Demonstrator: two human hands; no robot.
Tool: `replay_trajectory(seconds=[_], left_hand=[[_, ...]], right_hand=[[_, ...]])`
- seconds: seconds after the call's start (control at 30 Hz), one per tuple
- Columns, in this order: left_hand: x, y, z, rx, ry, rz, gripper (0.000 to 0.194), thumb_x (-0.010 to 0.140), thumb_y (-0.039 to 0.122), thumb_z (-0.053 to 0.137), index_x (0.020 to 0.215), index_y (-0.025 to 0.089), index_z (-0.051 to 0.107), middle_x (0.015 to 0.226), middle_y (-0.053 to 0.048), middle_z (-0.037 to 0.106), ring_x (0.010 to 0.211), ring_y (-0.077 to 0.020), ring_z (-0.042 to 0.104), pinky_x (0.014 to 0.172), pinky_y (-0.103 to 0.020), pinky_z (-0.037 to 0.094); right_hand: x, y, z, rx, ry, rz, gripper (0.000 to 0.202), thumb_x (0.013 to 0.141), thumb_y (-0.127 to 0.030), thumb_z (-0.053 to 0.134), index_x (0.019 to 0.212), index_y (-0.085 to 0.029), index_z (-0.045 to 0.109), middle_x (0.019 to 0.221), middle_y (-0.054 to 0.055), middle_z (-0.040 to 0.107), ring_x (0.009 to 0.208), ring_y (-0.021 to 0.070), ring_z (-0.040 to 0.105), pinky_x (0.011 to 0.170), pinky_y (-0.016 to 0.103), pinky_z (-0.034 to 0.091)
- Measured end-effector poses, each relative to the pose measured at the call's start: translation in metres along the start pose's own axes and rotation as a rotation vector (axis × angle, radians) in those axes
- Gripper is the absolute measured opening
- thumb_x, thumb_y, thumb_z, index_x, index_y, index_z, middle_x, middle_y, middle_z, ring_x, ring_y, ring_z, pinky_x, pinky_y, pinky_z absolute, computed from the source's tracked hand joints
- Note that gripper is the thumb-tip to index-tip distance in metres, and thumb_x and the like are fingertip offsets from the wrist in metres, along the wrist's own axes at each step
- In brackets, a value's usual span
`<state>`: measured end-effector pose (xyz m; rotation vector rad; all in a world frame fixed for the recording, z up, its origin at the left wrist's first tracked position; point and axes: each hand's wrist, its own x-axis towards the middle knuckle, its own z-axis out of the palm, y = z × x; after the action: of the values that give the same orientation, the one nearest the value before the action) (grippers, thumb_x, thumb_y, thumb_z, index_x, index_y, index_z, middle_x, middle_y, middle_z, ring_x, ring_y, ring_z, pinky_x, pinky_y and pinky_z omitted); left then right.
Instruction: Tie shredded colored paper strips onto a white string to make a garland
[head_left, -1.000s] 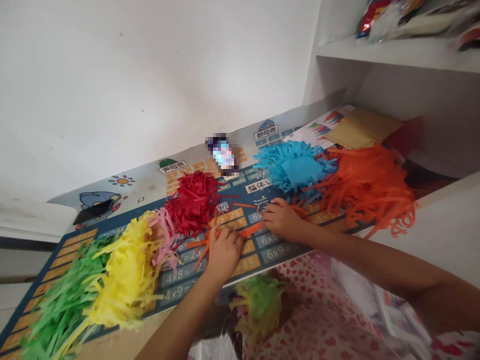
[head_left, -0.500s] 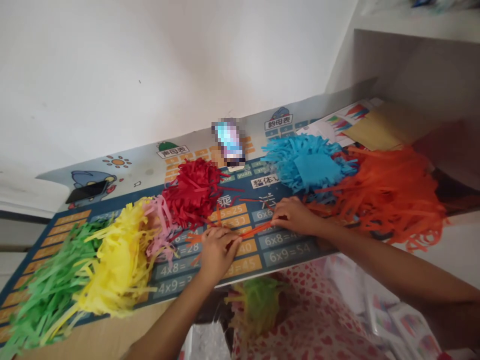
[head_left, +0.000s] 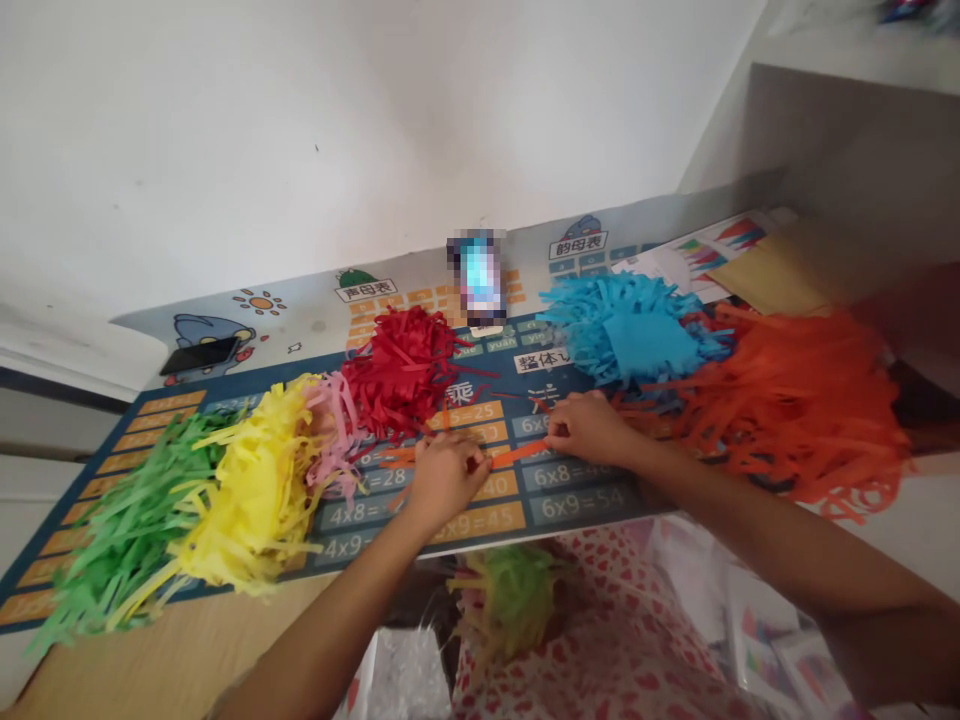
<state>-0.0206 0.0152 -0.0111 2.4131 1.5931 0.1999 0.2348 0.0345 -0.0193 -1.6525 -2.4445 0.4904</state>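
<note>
An orange strip [head_left: 519,455] is stretched between my two hands above the printed mat [head_left: 450,535]. My left hand [head_left: 450,470] pinches its left end, and more orange strips show beside that hand. My right hand [head_left: 589,428] has its fingers closed on the right end. Behind my left hand lies a red fringed bundle [head_left: 405,370], with a pink one [head_left: 335,435] to its left. A blue bundle [head_left: 637,330] rests behind my right hand, and a big orange heap [head_left: 810,400] spreads at the right.
Yellow [head_left: 259,490] and green [head_left: 146,515] bundles lie at the left. A lit phone [head_left: 478,275] stands near the wall; a dark phone [head_left: 201,355] is at the back left. Papers [head_left: 701,255] and a tan sheet [head_left: 776,275] lie back right. A multicoloured bundle [head_left: 514,600] is below the edge.
The view has shifted slightly, so most things appear a little further right. The orange strip now looks wider and flatter between my hands, which still hold it.
</note>
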Motion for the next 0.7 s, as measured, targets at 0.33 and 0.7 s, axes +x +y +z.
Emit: replay_trajectory(seconds=[0.33, 0.7], left_hand=[[-0.009, 0.015, 0.013, 0.382, 0.251, 0.592, 0.014, 0.094, 0.023, 0.055, 0.096, 0.019, 0.068, 0.083, -0.005, 0.066, 0.091, -0.0233, 0.055, 0.095, -0.047, 0.033], [0.005, 0.028, 0.018, 0.366, 0.28, 0.479, 0.014, 0.093, 0.018, 0.055, 0.088, 0.02, 0.068, 0.083, -0.006, 0.068, 0.087, -0.0236, 0.056, 0.098, -0.051, 0.031]], right_hand=[[-0.016, -0.012, 0.007, -0.323, 0.289, -0.587, 0.025, 0.095, -0.017, 0.048, 0.08, -0.019, 0.067, 0.092, 0.003, 0.069, 0.104, 0.0217, 0.052, 0.111, 0.053, 0.015], [-0.013, -0.026, 0.01, -0.24, 0.327, -0.447, 0.013, 0.09, -0.023, 0.058, 0.082, -0.02, 0.069, 0.092, 0.004, 0.07, 0.1, 0.0236, 0.053, 0.109, 0.055, 0.02]])
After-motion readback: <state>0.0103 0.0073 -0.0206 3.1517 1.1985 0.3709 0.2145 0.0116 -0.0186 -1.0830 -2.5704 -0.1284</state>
